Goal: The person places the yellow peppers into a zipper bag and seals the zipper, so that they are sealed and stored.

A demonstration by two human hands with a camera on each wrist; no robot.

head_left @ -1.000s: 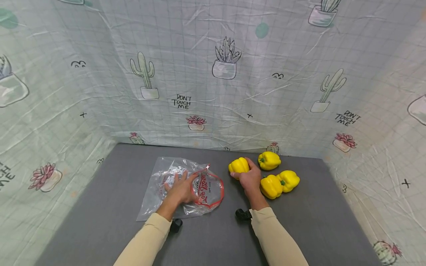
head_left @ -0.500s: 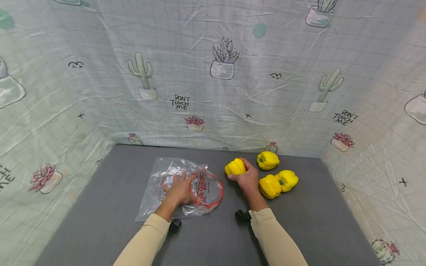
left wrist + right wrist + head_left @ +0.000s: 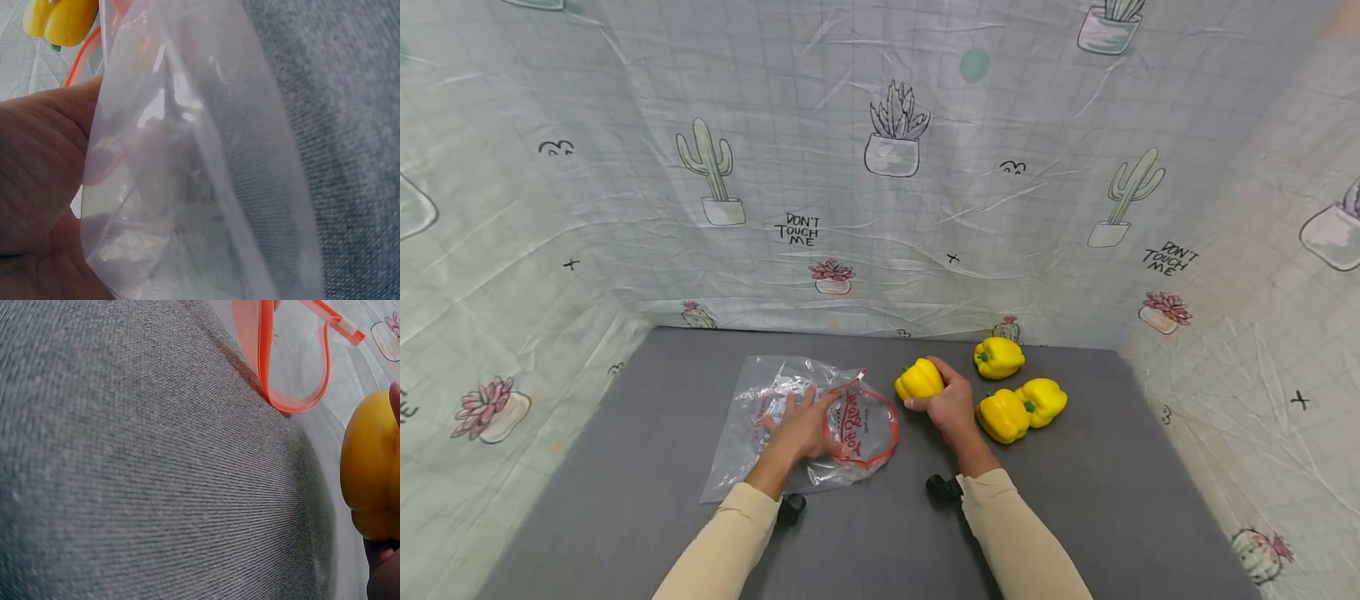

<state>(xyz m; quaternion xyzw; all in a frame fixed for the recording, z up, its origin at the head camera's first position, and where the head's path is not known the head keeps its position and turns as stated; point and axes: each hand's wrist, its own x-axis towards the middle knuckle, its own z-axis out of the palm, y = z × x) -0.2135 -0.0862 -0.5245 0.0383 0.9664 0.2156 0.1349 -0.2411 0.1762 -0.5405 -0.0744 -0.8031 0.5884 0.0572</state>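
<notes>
My right hand (image 3: 953,408) grips a yellow bell pepper (image 3: 917,381) between thumb and fingers, above the table and just right of the bag's mouth. That bell pepper (image 3: 369,462) also shows at the right edge of the right wrist view. A clear plastic zip bag (image 3: 737,442) with red print lies to the left. Its red-edged mouth (image 3: 294,407) gapes toward the pepper. Spread over the bag is my left hand (image 3: 801,429), its fingers fairly straight and touching the plastic near the mouth. Clear film (image 3: 187,187) covers much of the left wrist view, hiding part of that hand.
Three more yellow bell peppers stay on the grey table (image 3: 865,550): one at the back (image 3: 999,358), and two touching, a front one (image 3: 1003,416) and a right one (image 3: 1042,402). Printed cloth (image 3: 880,208) walls the table at the back and sides.
My right hand has carried the bell pepper a little left, closer to the bag's mouth. My left hand keeps its place on the bag. The whole view has shifted slightly.
</notes>
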